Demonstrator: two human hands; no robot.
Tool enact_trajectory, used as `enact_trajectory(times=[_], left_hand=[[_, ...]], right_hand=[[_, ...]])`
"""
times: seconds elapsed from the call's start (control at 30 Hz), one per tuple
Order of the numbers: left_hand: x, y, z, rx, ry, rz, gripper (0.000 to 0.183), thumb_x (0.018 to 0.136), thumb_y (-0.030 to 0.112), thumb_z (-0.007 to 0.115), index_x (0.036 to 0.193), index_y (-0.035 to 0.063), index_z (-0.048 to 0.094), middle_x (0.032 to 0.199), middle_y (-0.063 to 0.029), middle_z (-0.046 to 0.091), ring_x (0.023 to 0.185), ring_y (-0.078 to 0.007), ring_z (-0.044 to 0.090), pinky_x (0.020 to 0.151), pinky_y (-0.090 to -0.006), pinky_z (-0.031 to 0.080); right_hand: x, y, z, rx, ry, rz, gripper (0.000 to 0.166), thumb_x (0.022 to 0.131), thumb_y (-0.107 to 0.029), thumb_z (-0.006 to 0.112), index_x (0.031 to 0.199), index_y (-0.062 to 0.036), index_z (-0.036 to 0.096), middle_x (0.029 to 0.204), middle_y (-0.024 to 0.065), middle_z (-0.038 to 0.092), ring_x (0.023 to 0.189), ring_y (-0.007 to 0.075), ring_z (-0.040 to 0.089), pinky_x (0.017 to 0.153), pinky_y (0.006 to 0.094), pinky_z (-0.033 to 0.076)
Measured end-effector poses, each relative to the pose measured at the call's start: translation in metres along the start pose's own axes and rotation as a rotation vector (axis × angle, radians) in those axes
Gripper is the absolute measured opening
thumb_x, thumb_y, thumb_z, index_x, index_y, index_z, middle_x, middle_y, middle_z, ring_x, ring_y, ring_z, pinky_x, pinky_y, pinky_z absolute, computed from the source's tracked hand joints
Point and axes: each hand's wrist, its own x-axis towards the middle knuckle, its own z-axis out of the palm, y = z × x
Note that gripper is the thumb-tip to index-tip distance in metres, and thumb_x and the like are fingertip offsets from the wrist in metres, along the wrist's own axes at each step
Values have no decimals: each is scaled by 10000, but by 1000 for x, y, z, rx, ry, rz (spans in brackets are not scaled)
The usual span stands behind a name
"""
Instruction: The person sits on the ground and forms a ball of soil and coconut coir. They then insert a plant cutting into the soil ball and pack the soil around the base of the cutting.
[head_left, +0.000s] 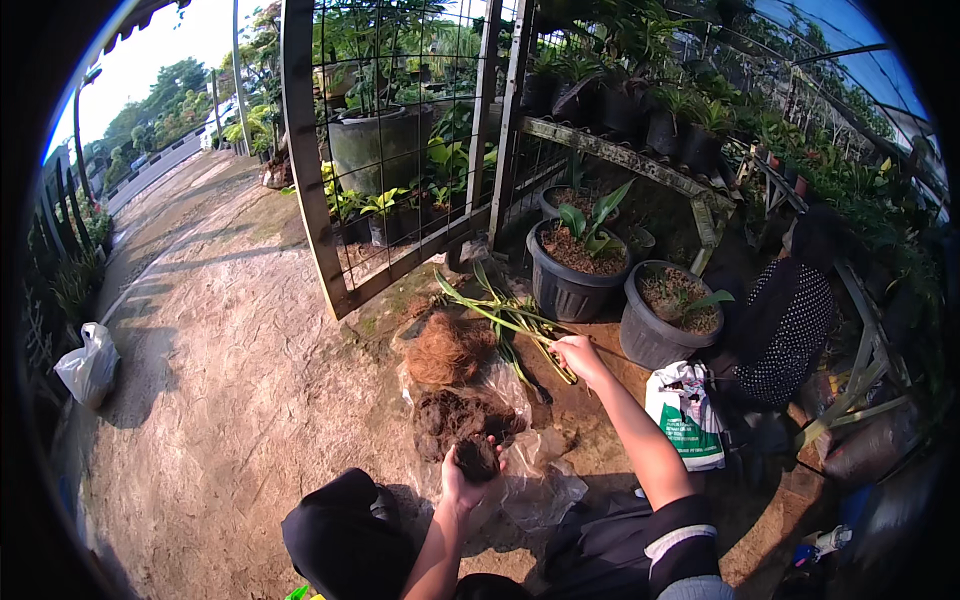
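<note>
My left hand (459, 484) cups a dark, moist-looking clump of fibrous potting material (478, 459), palm up. Just beyond it, a heap of the same dark fibre (442, 424) lies on clear plastic sheeting (525, 480). My right hand (579, 358) is stretched forward, its fingers closed around a green stem at the near end of a bundle of leafy plant cuttings (517, 319) on the ground. A tangle of dry reddish-brown fibre (442, 351) sits left of the cuttings, behind the dark heap.
Black pots with young plants (576, 274) (671, 315) stand beyond my right hand. A white-and-green printed sack (684, 420) stands right of my forearm. Another person (787, 322) crouches farther right. A metal mesh gate (390, 172) rises ahead; a white plastic bag (88, 364) lies far left.
</note>
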Motion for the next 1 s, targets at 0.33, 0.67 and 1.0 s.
enact_trajectory(times=[0.33,0.67,1.0], left_hand=[[-31,15,-24,119,-41,61,598,922,455,188,1323,51,373,1244,-171,495,1146,-354,477,944,-530,372],[-48,22,-45,170,138,55,599,927,493,205,1322,80,384,1279,-147,471,1144,-314,476,975,-561,337],[-44,11,-44,210,111,11,623,896,560,321,1285,79,400,1232,-150,499,1138,-293,495,951,-544,395]], right_hand=[[-89,101,122,132,-258,442,226,778,-270,649,930,-104,622,708,-25,573,638,76,552,526,210,372],[-93,66,151,455,-606,632,181,786,-283,615,914,-158,643,838,-35,598,791,75,543,695,289,449],[-120,77,186,52,-493,72,275,723,-281,720,872,-54,677,929,86,578,899,170,532,791,291,416]])
